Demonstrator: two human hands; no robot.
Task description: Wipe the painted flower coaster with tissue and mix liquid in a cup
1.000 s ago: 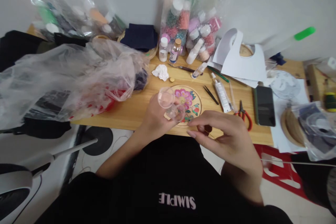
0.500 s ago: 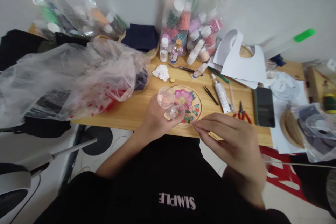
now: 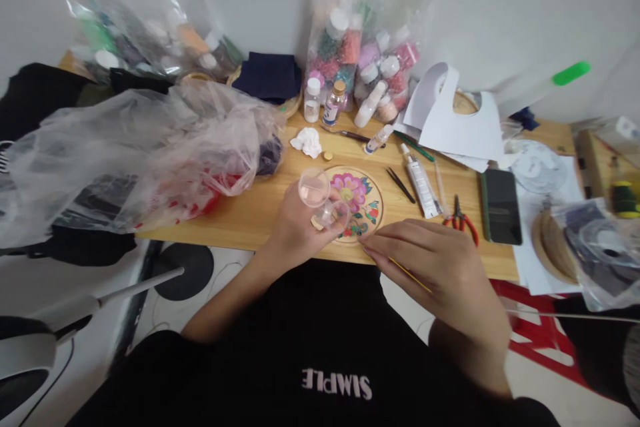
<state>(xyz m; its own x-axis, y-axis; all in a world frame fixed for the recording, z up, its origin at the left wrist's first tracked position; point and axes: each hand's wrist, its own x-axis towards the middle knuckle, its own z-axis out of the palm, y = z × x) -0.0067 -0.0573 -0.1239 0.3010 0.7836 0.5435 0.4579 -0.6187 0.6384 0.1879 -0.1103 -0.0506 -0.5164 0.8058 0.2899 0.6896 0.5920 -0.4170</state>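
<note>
My left hand [image 3: 295, 228] is closed around two small clear plastic cups, an upper cup [image 3: 314, 188] and a lower cup [image 3: 336, 216], their mouths facing up. Just beyond them lies a round wooden disc [image 3: 379, 203] bearing a pink flower and green leaves, partly covered by the cups and the hand. Over the disc's near right edge, my right hand [image 3: 437, 263] has its thumb and fingertips pinched together. Whatever sits in that pinch is too small or hidden to name.
Tweezers [image 3: 400, 184], a white tube [image 3: 423, 183], red-handled pliers [image 3: 461, 221] and a phone [image 3: 502, 207] lie rightward. Behind stand small bottles [image 3: 334, 103], crumpled tissue [image 3: 307, 141] and bagged jars [image 3: 387, 70]. A plastic bag [image 3: 200, 140] covers the left side.
My right hand has shifted slightly left toward the cups, still pinched. My left hand keeps holding both cups in nearly the same place. The camera view has moved a little.
</note>
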